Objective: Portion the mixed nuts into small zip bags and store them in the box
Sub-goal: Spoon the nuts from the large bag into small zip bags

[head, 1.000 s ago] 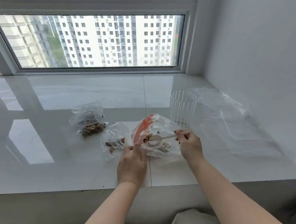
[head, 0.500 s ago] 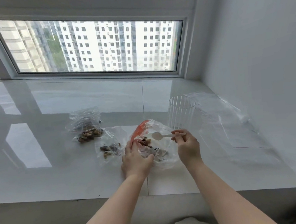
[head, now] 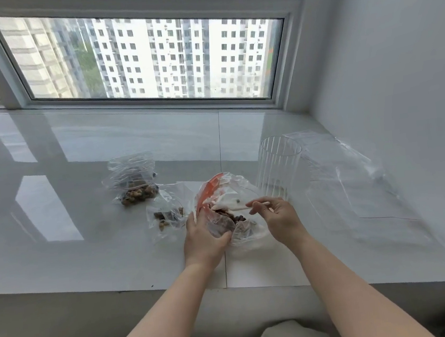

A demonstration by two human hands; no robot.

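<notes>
Head view: both hands at the big nut bag on the sill

Head camera looks down over a glossy white window ledge (head: 58, 240). I see my left hand (head: 206, 242) curled round the near left side of the large clear bag with the red strip (head: 230, 211), thumb and fingers gripping the plastic so its mouth stands open. Dark mixed nuts (head: 227, 215) sit inside the bag, just beside those fingers. My right hand (head: 278, 217) pinches the handle of a white plastic spoon (head: 240, 207), fingers bent around it; the spoon's bowl reaches left into the bag's mouth, above the nuts. I cannot tell whether the bowl carries anything more than a speck.

Left of the big bag, touching or nearly touching it, lies a small zip bag (head: 167, 216) with a few nuts in it. Further back and left stands a second small bag (head: 133, 183), fuller, with a brown heap at its bottom. Behind my right hand stands a ribbed clear cup (head: 277, 168), upright. To the right of the cup, against the wall, sits a clear plastic box (head: 354, 182), its outline faint; I cannot make out its contents. Beyond the ledge a wide window (head: 144, 64) shows tall white apartment blocks
</notes>
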